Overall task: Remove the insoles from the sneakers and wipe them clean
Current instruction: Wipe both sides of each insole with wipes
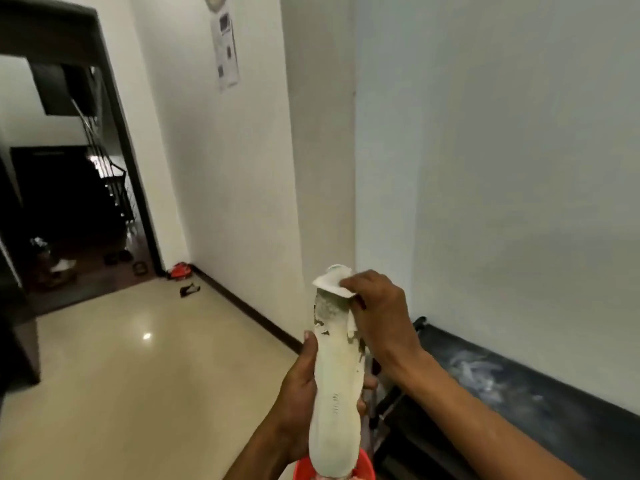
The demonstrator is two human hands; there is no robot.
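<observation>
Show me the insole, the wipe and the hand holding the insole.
insole [336,386]: head view, middle of its pale face.
wipe [329,282]: head view, white flap at the insole's top.
left hand [298,389]: head view, middle of the hand.

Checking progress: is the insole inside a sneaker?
No, the left hand holds the insole upright while the right hand pinches a white wipe at its top.

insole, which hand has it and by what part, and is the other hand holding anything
The left hand grips the insole around its middle, keeping it upright. The right hand pinches a white wipe against its top end.
</observation>
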